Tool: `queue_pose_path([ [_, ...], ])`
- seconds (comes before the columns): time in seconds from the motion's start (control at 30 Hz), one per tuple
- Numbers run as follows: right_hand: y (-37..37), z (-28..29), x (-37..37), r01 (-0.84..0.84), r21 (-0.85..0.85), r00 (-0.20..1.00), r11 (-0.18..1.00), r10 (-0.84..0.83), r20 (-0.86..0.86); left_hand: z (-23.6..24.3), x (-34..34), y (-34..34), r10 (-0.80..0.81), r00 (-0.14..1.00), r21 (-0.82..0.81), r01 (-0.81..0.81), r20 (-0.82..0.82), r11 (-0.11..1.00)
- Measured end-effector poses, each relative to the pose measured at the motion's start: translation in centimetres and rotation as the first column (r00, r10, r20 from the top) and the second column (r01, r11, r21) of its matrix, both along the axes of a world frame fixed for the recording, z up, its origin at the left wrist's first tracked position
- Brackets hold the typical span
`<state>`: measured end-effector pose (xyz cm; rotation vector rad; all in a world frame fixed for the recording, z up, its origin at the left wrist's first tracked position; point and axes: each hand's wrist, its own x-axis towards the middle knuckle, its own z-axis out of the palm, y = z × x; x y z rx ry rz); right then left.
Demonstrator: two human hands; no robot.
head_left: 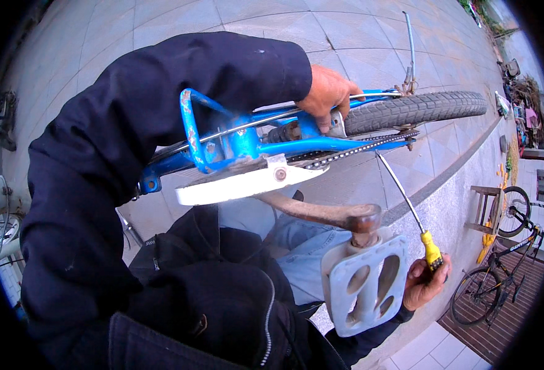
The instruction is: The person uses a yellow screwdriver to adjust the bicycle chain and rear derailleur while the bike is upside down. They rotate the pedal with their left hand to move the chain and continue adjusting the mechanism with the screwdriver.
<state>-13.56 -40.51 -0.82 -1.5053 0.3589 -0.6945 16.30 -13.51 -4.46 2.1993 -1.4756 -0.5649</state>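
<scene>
A blue bicycle frame [309,147] with worn paint lies across the view. My left hand [329,95] reaches over it and is closed around the frame in front of the rear wheel [417,111]. Its thumb presses by a small silver metal bracket [337,125]; the fingertips are partly hidden. At the lower right, my right hand [427,282] is closed on the yellow handle of a screwdriver [431,246]. The long shaft points up, its tip close to the frame tube beside the chain [370,145]. I cannot tell whether the tip touches.
A white chain guard [241,187], a rusty crank arm [309,211] and a grey pedal [370,287] stand between me and the frame. A wooden stool [485,209] and a black bicycle [497,271] are at the right. The floor is grey paving [272,28].
</scene>
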Motion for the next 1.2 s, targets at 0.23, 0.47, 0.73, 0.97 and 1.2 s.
queue_pose_path([
  [0.23, 0.0, -0.6, 0.0, 0.068, 0.013, 0.998, 0.998, -0.068, 0.004, -0.3, 0.1, -0.6, 0.019, 0.997, 0.005, -0.019, -0.073, 1.000],
  [0.47, -0.5, -1.1, 0.1, 0.036, 0.090, 0.999, 0.995, -0.035, -0.006, -0.6, 0.4, -0.5, -0.006, 0.993, -0.053, 0.000, -0.114, 0.999],
  [0.73, -0.9, -1.2, 1.0, -0.006, 0.115, 1.000, 0.993, 0.003, 0.020, -0.4, 0.8, -0.3, -0.026, 0.991, -0.082, 0.015, -0.134, 0.997],
  [0.97, -1.9, -2.0, 4.3, -0.104, 0.227, 0.993, 0.968, 0.087, 0.084, -0.4, 0.6, -0.3, -0.029, 0.988, -0.107, 0.013, -0.153, 0.994],
  [1.2, -2.2, 1.3, 9.3, -0.107, 0.165, 0.994, 0.980, 0.105, 0.024, 0.0, 1.1, -0.5, -0.056, 0.996, -0.148, 0.046, -0.067, 0.988],
])
